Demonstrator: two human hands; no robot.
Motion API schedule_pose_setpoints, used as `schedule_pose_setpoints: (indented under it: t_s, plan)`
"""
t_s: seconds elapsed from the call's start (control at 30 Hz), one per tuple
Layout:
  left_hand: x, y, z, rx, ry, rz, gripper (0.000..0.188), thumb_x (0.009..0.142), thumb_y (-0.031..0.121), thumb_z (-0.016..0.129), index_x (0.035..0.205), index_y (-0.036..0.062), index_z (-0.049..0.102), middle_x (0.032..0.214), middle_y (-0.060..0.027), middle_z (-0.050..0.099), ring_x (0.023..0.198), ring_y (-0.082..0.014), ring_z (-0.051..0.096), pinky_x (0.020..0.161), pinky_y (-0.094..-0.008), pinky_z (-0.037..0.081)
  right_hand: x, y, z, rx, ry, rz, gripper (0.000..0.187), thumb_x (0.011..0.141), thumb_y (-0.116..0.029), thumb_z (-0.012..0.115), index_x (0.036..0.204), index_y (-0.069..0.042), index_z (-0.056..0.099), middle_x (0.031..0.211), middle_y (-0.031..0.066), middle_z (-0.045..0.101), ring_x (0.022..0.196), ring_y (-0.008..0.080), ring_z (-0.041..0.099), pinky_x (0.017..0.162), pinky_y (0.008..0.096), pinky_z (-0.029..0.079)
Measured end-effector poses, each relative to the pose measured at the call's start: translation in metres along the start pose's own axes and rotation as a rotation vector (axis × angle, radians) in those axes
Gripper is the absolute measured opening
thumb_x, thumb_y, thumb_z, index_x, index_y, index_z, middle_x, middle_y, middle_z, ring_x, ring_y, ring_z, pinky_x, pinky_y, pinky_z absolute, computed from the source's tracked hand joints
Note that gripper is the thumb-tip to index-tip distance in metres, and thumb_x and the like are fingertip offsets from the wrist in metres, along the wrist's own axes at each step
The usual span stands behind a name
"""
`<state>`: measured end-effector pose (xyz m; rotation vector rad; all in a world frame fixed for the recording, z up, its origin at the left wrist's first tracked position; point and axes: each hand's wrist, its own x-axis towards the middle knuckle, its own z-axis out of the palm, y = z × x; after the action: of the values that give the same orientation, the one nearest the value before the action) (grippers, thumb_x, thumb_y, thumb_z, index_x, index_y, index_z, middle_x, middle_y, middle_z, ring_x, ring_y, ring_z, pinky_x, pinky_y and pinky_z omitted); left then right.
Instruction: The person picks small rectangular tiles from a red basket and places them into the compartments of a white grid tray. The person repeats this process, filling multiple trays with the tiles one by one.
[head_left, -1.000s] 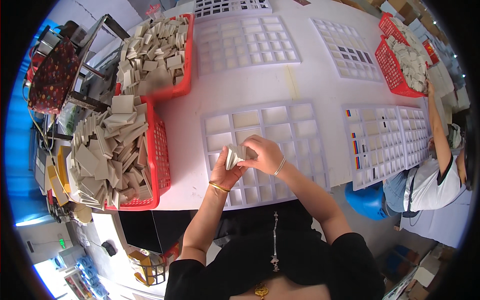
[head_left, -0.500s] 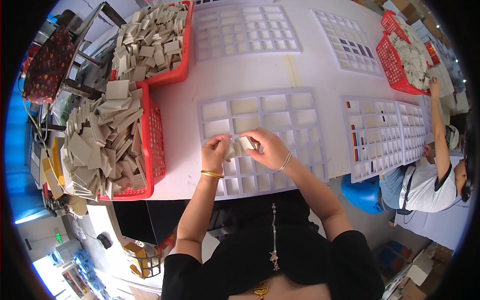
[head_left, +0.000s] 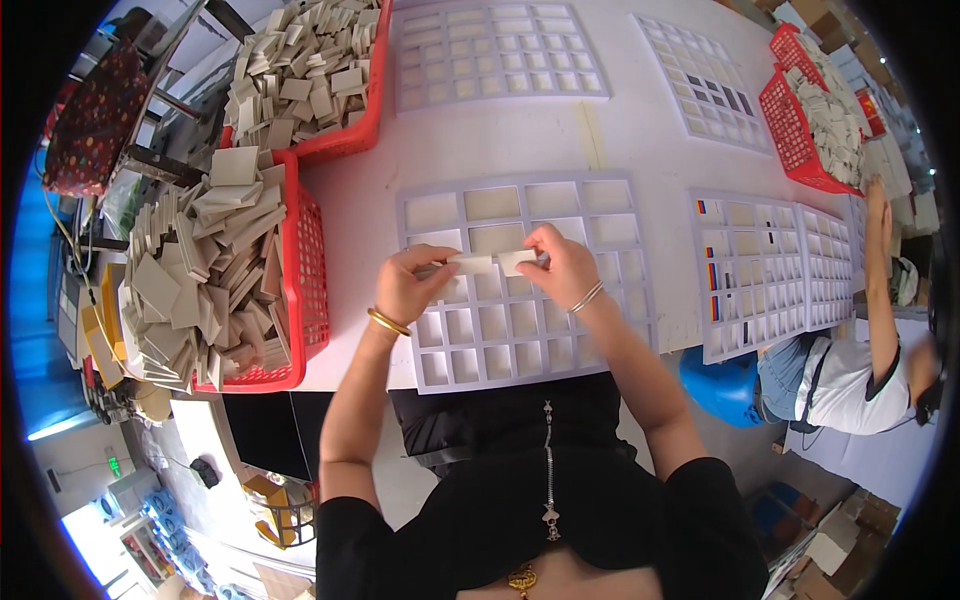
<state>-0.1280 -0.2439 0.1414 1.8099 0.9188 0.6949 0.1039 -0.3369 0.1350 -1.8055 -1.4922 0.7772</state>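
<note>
My left hand (head_left: 408, 284) pinches a thin beige tile (head_left: 473, 264) between thumb and fingers. Opposite it, my right hand (head_left: 566, 272) grips a smaller pale tile (head_left: 517, 263) by its right end. The two tiles are almost end to end, just above a white compartment tray (head_left: 520, 181). Beige pieces lie in some of the tray's far compartments, such as the flat panel (head_left: 491, 205) in the back row. My fingers and the tiles hide part of the middle rows.
Two red baskets, a near one (head_left: 313, 290) and a far one (head_left: 372, 125), stand heaped with beige tiles at left. Another divided tray (head_left: 600, 98) lies farther back. At right, a co-worker's arm (head_left: 878, 270) reaches toward a red basket (head_left: 785, 130) beside more trays.
My hands have drawn apart, the left one moving left and the right one slightly right and up. The tiles between them now show as two level pieces.
</note>
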Motion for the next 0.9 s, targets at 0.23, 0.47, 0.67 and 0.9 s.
schedule_pose_setpoints:
  t_s: [0.23,0.47,0.67,0.9]
  plan:
    - [0.044,0.019,0.009,0.852,-0.640,0.087,0.013,0.080,0.021,0.064,0.091,0.0160,0.071,0.085,0.0004,0.067,0.084,-0.0215,0.063,0.071,-0.0354,0.050,0.007,0.032,0.004,0.026,-0.195,0.050,0.023,0.079,-0.013,0.066,0.098,-0.006,0.054,0.086,0.0112,0.068,0.076,0.0268,0.065,0.070,0.0362,0.050]
    - [0.070,0.000,0.055,0.995,-0.795,0.152,0.011,0.080,0.022,0.064,0.089,0.0177,0.068,0.086,0.0000,0.066,0.088,-0.0208,0.063,0.072,-0.0362,0.050,0.010,0.044,0.011,0.046,-0.182,0.070,0.018,0.082,-0.010,0.061,0.099,-0.006,0.058,0.084,0.0121,0.068,0.076,0.0266,0.065,0.068,0.0358,0.050]
    - [0.056,-0.003,0.054,1.060,-0.505,0.022,0.013,0.081,0.024,0.065,0.091,0.0164,0.067,0.094,-0.0014,0.065,0.093,-0.0209,0.061,0.071,-0.0359,0.052,0.010,0.049,0.012,0.099,-0.175,0.024,0.019,0.083,-0.009,0.059,0.102,-0.007,0.060,0.086,0.0117,0.067,0.076,0.0253,0.065,0.068,0.0349,0.050]
    - [0.018,-0.001,0.043,1.222,-0.759,0.013,0.015,0.082,0.027,0.066,0.090,0.0147,0.068,0.095,-0.0019,0.063,0.095,-0.0216,0.061,0.069,-0.0377,0.054,0.016,0.048,0.016,0.060,-0.247,-0.006,0.015,0.083,-0.008,0.057,0.097,-0.007,0.064,0.093,0.0094,0.063,0.082,0.0242,0.062,0.074,0.0343,0.050]
